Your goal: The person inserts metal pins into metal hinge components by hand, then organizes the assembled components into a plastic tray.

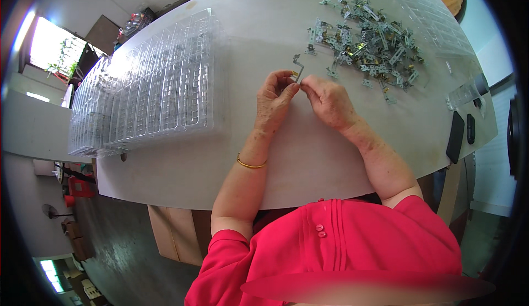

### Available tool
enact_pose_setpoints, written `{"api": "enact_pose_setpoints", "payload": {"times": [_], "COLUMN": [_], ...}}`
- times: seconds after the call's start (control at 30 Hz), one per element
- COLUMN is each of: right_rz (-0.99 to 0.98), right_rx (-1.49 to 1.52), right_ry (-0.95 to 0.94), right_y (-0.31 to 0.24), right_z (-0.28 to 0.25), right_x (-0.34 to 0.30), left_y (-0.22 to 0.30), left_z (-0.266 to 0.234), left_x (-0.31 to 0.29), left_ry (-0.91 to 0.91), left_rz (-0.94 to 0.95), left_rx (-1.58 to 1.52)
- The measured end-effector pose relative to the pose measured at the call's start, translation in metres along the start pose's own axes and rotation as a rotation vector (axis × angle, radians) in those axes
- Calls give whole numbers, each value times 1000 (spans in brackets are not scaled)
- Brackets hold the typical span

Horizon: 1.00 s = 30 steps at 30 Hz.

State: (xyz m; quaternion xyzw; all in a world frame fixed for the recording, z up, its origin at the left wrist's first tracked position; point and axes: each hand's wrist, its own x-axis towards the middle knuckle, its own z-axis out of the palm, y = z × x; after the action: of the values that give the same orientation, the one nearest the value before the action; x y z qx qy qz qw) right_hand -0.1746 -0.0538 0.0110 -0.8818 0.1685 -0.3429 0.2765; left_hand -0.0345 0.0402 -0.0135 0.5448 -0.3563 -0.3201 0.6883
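Nearest the camera is the person's red top [352, 245] with two small buttons, both bare forearms reaching up from it over the pale table [182, 173]. At far left on that table sits a long stack of clear plastic trays [149, 85], ribbed into narrow compartments, well apart from the hands. Next comes the left hand [274, 103], a gold bangle [250, 164] on its wrist, thumb and fingertips pinched on the lower end of a small bent metal clip [298, 69]. The clip stands just above the two hands, its long axis roughly upright and leaning slightly left, its upper end hooked over. The right hand [329, 101] meets it from the other side, fingertips closed against the same lower end, so both hands grip one piece, neither clearly nearer. Further right and up lies a loose heap of similar metal clips [369, 41], closer to the right hand. At the right edge rest two dark flat objects [460, 134], possibly a phone and a remote
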Motion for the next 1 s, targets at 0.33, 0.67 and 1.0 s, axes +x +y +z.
{"api": "enact_pose_setpoints", "payload": {"times": [0.33,0.67,1.0], "right_rz": [254,483,447], "right_rx": [140,813,780], "right_ry": [10,127,123], "right_y": [9,19,29], "right_z": [-2,-4,2], "right_x": [-1,4,4], "left_y": [-9,12,0], "left_z": [-1,-2,12], "left_x": [2,-4,-6], "left_ry": [23,-266,-120], "left_rz": [-12,-175,10], "left_rx": [90,-83,171]}}
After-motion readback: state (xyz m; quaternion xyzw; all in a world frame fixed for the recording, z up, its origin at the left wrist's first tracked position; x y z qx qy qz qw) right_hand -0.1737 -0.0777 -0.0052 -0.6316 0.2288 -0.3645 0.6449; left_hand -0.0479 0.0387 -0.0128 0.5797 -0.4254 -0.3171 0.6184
